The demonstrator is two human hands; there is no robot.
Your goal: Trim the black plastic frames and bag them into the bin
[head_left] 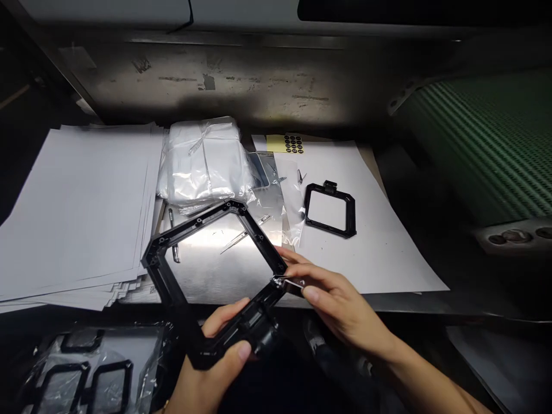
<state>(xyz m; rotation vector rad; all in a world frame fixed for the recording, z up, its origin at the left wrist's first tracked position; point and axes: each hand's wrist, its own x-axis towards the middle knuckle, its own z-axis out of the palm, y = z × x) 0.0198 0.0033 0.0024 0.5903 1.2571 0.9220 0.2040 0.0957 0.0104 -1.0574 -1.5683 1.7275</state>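
Observation:
A large black plastic frame (172, 287) with cut corners is tilted in front of me above the table edge. My left hand (211, 362) grips its lower side, thumb on the near face and fingers behind. In my right hand (336, 299) is a small shiny metal tool (295, 283) that looks like a nail clipper, pinched between thumb and fingers. Its tip meets the frame's right corner. Behind the right hand, a smaller black frame (351, 215) with a clip on top lies flat on white paper (388, 259).
Stacked white sheets (86, 201) lie left, beside a pile of clear plastic bags (207, 161). Tweezers (235, 241) and a black pen (173, 236) rest on the metal table. A yellow sticker sheet (276, 144) lies behind. Bagged black frames (110, 368) sit lower left; a green conveyor (487, 144) runs right.

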